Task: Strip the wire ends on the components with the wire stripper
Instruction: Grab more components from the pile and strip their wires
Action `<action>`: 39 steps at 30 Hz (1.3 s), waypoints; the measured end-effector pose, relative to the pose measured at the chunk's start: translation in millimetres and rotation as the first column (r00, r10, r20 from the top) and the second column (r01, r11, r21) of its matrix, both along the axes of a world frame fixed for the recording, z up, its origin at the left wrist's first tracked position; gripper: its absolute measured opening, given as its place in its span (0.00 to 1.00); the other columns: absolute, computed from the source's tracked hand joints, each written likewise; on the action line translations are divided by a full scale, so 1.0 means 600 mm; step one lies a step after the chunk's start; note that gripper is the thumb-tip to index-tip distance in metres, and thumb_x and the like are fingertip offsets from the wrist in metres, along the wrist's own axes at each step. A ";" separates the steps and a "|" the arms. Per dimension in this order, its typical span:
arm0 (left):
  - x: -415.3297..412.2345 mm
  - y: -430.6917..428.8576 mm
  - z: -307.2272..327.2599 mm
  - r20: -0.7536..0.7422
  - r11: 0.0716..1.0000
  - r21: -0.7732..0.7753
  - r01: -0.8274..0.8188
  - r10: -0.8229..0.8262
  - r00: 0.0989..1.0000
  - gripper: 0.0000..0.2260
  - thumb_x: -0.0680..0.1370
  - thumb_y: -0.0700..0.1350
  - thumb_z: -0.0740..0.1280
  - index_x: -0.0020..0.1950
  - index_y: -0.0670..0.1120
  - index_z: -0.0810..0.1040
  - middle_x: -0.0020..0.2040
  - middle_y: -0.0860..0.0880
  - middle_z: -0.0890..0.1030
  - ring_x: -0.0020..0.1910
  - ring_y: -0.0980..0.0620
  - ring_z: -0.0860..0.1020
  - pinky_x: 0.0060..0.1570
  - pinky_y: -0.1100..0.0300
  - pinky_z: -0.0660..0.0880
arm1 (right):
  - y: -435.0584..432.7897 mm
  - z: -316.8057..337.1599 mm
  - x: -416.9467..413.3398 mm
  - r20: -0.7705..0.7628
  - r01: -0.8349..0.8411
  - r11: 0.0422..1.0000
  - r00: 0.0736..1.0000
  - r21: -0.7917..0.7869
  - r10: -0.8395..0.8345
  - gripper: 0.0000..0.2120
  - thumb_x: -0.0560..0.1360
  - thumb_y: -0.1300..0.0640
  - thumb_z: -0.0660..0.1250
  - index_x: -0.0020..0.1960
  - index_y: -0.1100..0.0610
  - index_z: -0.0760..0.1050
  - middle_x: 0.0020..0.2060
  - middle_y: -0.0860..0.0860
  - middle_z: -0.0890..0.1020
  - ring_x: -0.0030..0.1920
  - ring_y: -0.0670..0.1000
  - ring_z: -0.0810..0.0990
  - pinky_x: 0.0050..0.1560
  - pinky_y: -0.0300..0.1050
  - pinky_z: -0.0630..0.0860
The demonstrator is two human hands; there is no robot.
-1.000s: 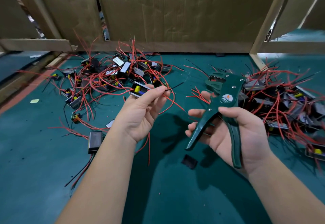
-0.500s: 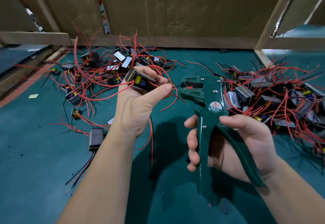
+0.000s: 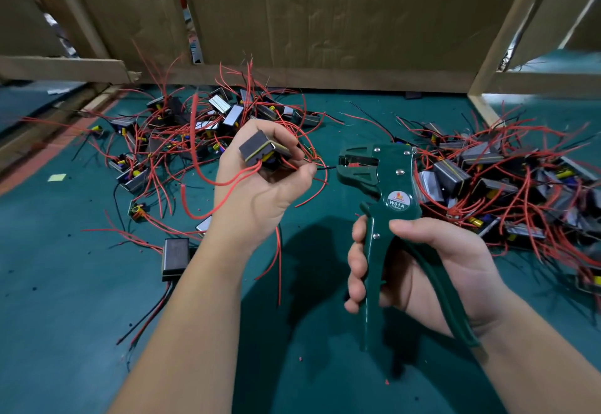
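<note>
We see the left hand gripping a component and pinching its black wire, tip right at the stripper's mouth. The right hand is wrapped round the wire stripper handles. Green mat shows between the left pile and the right pile; a cardboard wall edges the back.

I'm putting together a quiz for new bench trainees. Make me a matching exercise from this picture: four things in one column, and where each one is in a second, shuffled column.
Things:
1. wire stripper
2. raised component
3. black wire end
4. yellow slip

Places:
a. lying on the green mat, far left
b. gripped by the right hand
c. poking out just left of the stripper's head
d. held in the fingers of the left hand

Pairs: 1-b, 2-d, 3-c, 4-a.
</note>
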State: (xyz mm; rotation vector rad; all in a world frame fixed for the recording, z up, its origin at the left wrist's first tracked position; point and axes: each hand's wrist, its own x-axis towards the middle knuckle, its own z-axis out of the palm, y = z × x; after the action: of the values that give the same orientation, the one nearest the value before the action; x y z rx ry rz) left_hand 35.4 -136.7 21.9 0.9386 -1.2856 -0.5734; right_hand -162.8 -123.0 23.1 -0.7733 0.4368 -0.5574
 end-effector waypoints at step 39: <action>-0.010 0.000 0.007 -0.642 0.951 0.063 0.304 -0.195 0.742 0.12 0.65 0.34 0.69 0.43 0.45 0.72 0.36 0.49 0.82 0.37 0.52 0.83 0.39 0.66 0.78 | 0.015 -0.004 0.020 0.225 -0.007 0.991 0.974 0.132 -0.023 0.20 0.62 0.56 0.75 0.50 0.65 0.77 0.39 0.64 0.78 0.38 0.64 0.80 0.43 0.60 0.78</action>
State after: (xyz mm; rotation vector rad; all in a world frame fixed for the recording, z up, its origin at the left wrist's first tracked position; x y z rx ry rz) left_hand 29.2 -136.9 26.4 0.6138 -0.7525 -1.1189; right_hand -150.5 -114.2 20.8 -0.5737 0.2635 -0.6104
